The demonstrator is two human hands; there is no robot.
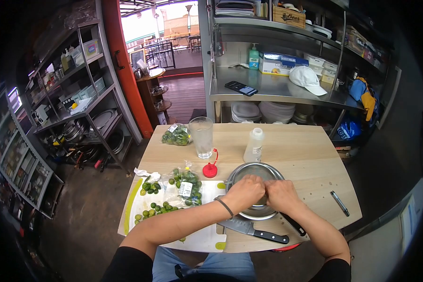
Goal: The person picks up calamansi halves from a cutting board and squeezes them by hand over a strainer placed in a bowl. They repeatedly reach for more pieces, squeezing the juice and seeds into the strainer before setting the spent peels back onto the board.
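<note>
My left hand (245, 191) and my right hand (282, 194) meet, fingers closed, over a metal strainer (254, 172) that sits in a bowl on the wooden table (305, 155). Whatever they pinch between them is hidden by the fingers. A black-handled knife (254, 229) lies just under my left forearm. Small green limes (156, 208) are scattered on the white cutting board (199, 237) to the left, beside an opened plastic bag of limes (187, 184).
A tall glass (202, 136), a clear squeeze bottle (254, 145), its red cap (210, 170) and a second bag of limes (176, 135) stand farther back. A pen (339, 203) lies at the right. Metal shelving stands behind and to the left.
</note>
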